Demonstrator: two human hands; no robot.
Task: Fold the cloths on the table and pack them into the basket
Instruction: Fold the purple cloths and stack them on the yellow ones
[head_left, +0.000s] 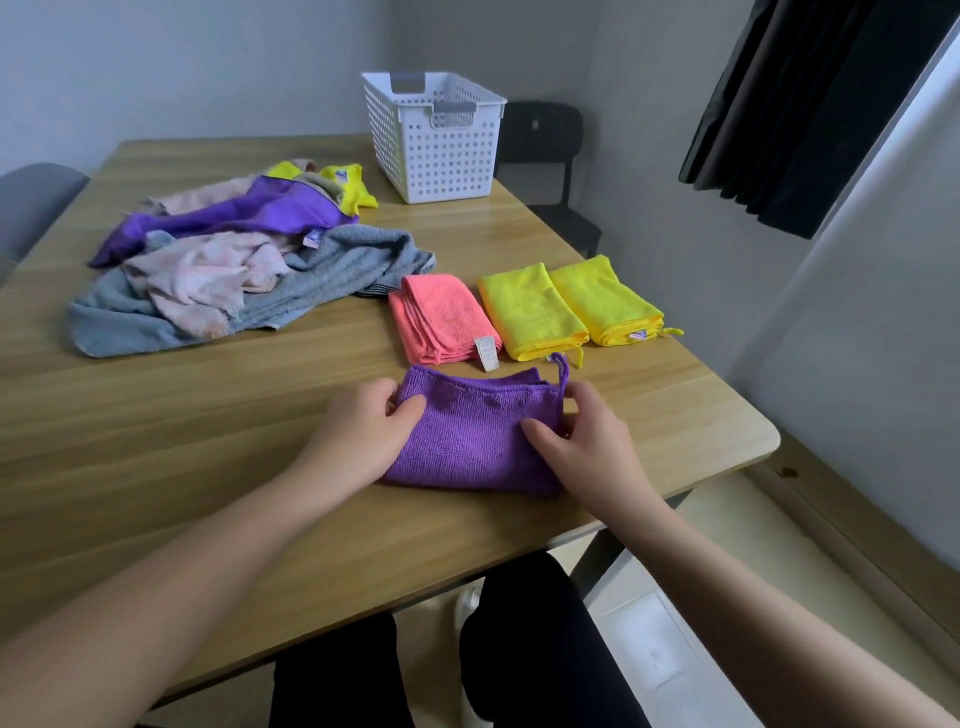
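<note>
A folded purple cloth (470, 434) lies on the wooden table (182, 415) near its front edge. My left hand (363, 428) grips the cloth's left edge, thumb on top. My right hand (582, 431) pinches its right edge beside a small hanging loop. Just behind lie three folded cloths in a row: a pink one (441, 317) and two yellow ones (527, 309) (605, 299). A heap of unfolded cloths (234, 260), purple, grey, pale pink and yellow, covers the table's left part. The white perforated basket (434, 137) stands at the far edge; no cloth shows above its rim.
A dark chair (550, 156) stands behind the basket, and a grey chair (31, 202) at the far left. The table's right edge runs close to the folded yellow cloths. A black curtain (810, 104) hangs at the upper right.
</note>
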